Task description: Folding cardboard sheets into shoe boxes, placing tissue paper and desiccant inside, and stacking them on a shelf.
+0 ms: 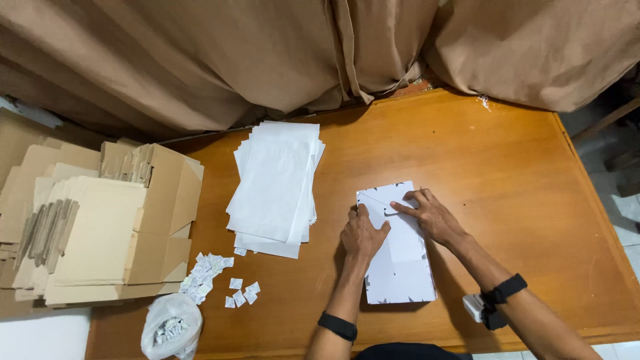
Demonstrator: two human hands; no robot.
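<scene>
While both hands are busy at the middle of the frame, the left side holds the supplies: a heap of flattened cardboard boxes (100,227) at the left edge, a clear plastic bag (171,327) of small white sachets at the lower left, and more loose sachets (213,277) scattered just beside it on the wooden table (520,173). Right of those, near the centre, lies a stack of white tissue sheets (277,183).

Further right is the white box (399,243), wrapped in white paper and lying flat on the table, slightly right of centre. The left hand (362,233) lies spread and flat on its near-left part, pinning the paper. The right hand (427,213) rests on the upper half, fingers stretched towards the left along a fold line, holding nothing.

To my eye, the fold would come out best if the left palm kept firm weight on the paper while the right fingertips ran along the crease, so the sheet lies taut and the box does not slide.
</scene>
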